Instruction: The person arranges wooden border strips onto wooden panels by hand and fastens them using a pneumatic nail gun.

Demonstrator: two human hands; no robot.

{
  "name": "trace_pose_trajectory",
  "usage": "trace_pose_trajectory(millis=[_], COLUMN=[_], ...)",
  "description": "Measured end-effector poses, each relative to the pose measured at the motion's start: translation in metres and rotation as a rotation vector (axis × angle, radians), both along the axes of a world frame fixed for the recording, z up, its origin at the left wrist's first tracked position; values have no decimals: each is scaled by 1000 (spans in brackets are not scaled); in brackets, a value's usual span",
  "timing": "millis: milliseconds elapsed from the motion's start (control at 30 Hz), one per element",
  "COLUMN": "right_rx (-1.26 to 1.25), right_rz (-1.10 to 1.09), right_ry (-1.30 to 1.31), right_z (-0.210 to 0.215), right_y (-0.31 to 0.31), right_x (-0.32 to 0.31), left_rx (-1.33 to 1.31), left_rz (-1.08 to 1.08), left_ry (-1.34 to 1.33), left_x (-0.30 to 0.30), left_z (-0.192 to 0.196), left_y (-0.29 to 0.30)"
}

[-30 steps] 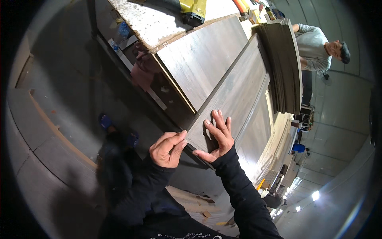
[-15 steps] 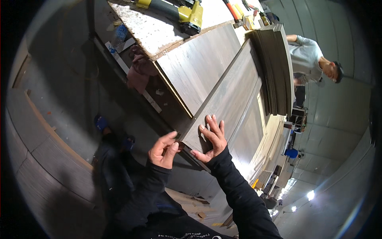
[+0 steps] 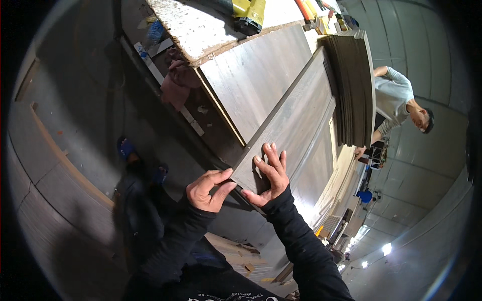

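Note:
A long grey wood-grain panel with a raised edge strip runs from near my hands up toward a stack of boards. My right hand lies on its near end, fingers spread over the face and thumb by the end edge. Beside the panel's near left corner is my left hand, thumb and forefinger curved in a pinch with their tips at the corner. Whatever may be between those fingertips is too small or hidden to make out.
Flat grey boards stand stacked at the panel's far end. A yellow and black power tool lies on the worn bench top. Another person in a light grey top stands beyond the stack. Larger panels lie at left.
My left hand has moved slightly right, its fingertips now up against the panel corner. My right hand keeps its place on the panel. The other person's arm has come down beside the stack.

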State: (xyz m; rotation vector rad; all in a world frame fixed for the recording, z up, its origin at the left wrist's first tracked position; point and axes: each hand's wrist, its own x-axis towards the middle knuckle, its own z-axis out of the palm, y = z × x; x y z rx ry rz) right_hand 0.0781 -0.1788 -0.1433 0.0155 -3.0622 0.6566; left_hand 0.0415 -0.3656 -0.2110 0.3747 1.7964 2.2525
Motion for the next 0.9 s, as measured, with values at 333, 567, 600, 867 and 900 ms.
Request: trace_pose_trajectory(millis=[333, 567, 600, 867, 900], right_rx=[-235, -172, -175, -178, -177], right_rz=[-92, -25, -14, -2, -2], right_ry=[34, 91, 97, 78, 82], right_z=[3, -1, -2, 0, -1], right_y=[-1, 5, 6, 7, 7], right_x=[0, 2, 2, 1, 1], left_rx=[44, 15, 6, 4, -7], left_rz=[105, 132, 127, 244, 232], left_ry=[-143, -98, -90, -46, -41], left_x=[25, 24, 24, 22, 22], left_z=[3, 5, 5, 3, 2], left_y=[26, 25, 24, 29, 28])
